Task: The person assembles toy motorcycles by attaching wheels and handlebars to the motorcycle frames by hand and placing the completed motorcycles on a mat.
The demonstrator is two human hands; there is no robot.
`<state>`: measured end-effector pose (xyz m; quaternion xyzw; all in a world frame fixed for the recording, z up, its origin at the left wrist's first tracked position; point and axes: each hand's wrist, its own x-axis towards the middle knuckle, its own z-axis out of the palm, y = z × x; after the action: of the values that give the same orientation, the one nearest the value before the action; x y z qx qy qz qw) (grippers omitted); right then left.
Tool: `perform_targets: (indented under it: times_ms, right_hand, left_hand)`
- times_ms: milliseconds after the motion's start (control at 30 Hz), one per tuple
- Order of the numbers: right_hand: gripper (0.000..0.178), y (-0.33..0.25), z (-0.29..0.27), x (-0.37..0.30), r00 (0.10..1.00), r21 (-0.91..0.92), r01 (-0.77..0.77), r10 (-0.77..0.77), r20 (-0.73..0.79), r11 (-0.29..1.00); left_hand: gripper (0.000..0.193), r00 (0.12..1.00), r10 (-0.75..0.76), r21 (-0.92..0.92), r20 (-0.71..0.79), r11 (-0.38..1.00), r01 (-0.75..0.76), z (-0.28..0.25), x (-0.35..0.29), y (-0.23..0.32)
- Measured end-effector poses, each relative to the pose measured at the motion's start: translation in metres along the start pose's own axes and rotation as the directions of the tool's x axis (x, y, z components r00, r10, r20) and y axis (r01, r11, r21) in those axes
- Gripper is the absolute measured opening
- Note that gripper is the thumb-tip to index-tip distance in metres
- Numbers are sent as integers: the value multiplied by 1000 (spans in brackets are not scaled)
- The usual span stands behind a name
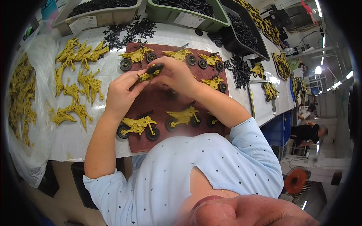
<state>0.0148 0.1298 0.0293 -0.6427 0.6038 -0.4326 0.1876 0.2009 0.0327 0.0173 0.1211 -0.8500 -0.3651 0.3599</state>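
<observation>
Above a dark red mat (158, 107), both hands come together on one small yellow toy motorcycle (145, 77). My left hand (122, 89) is closed round its body with thumb and fingers. My right hand (175, 75) grips its other end, fingers and thumb at a black toy wheel (155, 69). Fingers hide much of the toy. Around the hands on the mat are several toy motorcycles with black wheels, one at the upper left (136, 55) and another below at the near left (138, 127).
Loose yellow motorcycle bodies (90, 84) lie left of the mat, beside a clear plastic bag (41, 101) of more. Behind stand a beige bin (62, 23), a green bin (188, 19) and a black bin (260, 52). Small black parts (238, 71) are heaped at the right.
</observation>
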Motion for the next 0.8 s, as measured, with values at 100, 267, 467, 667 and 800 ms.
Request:
perform_targets:
  times_ms: [100,267,467,667,800]
  right_hand:
    - [44,-9,-4,2,995,-44,103,-102,21,994]
    - [38,-10,0,-1,992,-109,129,-128,17,986]
    - [36,-10,0,0,994,-22,113,-112,11,993]
    - [40,8,-3,4,892,-110,449,-451,2,887]
    - [48,8,-2,-1,905,-137,421,-424,8,896]
  left_hand:
    - [29,999,-7,-50,-51,999,5,1,-4,1]
    - [29,997,31,9,-77,999,-30,-2,-3,11]
    - [32,999,20,20,-39,1000,-19,-6,0,7]
    - [59,940,-226,-109,256,959,261,-35,7,0]
    - [66,970,-119,25,211,993,116,-29,3,-14]
